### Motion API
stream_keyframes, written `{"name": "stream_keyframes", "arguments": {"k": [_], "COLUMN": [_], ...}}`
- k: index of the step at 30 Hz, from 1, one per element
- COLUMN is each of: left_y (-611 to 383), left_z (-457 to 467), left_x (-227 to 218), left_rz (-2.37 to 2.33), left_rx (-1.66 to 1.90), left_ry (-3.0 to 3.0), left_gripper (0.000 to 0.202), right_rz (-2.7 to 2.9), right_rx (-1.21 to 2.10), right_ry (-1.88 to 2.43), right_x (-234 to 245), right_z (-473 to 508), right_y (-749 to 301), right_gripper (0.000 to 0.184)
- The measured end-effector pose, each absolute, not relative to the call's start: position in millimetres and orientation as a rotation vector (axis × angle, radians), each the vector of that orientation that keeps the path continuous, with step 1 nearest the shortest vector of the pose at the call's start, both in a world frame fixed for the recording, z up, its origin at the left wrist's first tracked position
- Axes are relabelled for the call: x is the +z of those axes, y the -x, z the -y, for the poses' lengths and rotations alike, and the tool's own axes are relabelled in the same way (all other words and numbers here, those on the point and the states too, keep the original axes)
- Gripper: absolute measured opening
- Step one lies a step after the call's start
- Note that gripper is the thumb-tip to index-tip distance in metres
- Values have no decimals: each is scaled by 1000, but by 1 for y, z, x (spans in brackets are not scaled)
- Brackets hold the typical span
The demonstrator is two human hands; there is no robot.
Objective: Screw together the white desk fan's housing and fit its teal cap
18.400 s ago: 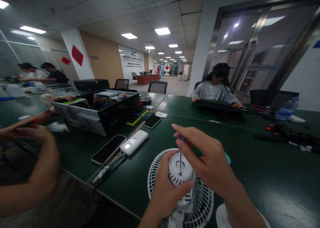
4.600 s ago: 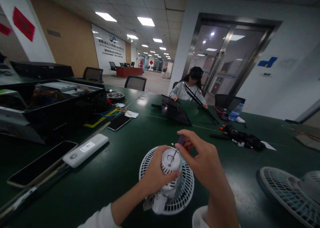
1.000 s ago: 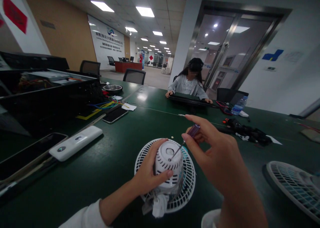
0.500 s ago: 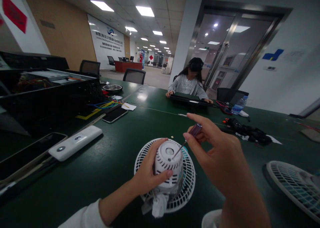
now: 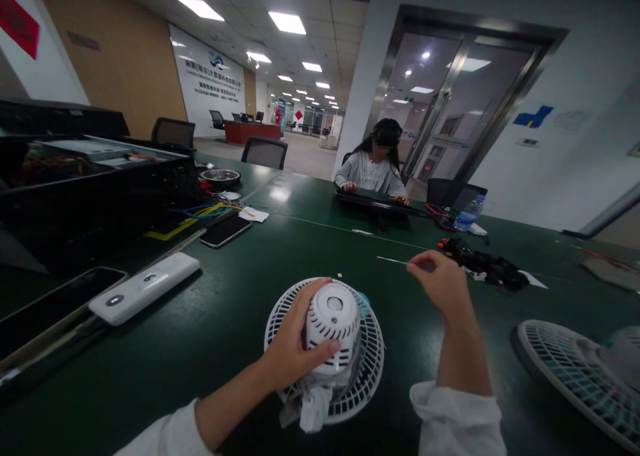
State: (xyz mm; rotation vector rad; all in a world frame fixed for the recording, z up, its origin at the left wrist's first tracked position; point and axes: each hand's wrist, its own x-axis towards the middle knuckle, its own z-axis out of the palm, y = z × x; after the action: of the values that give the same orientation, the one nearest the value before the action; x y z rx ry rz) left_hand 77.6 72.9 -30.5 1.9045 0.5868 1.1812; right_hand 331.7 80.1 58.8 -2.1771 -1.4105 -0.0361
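A small white fan lies grille-down on the green table, its vented motor housing facing up. My left hand is wrapped round the left side of that housing, thumb across the front. On top of the housing a dark screw hole shows. Up and to the right of the fan, my right hand is closed on a screwdriver. Its thin shaft points left, clear of the fan, and the fingers mostly hide the handle. A bundled white cord sits at the fan's near side.
Another round fan grille lies at the right. To the left are a white power bank, phones and an open computer case. A person sits opposite at a dark panel. A bottle stands right.
My right hand has drawn the screwdriver away from the housing, up and to the right, and its shaft has swung to point left. My left hand still holds the fan.
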Motion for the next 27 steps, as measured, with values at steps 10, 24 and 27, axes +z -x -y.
{"name": "stream_keyframes", "arguments": {"k": [10, 24, 27], "left_y": [-75, -75, -75], "left_z": [-71, -72, -72], "left_x": [-30, -31, -30], "left_rz": [-586, -598, -595], "left_rx": [1177, 1193, 1196], "left_ry": [-1915, -1911, -1884], "left_gripper": [68, 70, 70], "right_rz": [1657, 1825, 1774], "right_rx": [461, 501, 331], "right_ry": [2365, 2039, 1902], "right_x": [-6, -3, 32], "right_z": [-117, -122, -107], "right_y": [-347, -317, -309], "right_gripper": [26, 19, 9]}}
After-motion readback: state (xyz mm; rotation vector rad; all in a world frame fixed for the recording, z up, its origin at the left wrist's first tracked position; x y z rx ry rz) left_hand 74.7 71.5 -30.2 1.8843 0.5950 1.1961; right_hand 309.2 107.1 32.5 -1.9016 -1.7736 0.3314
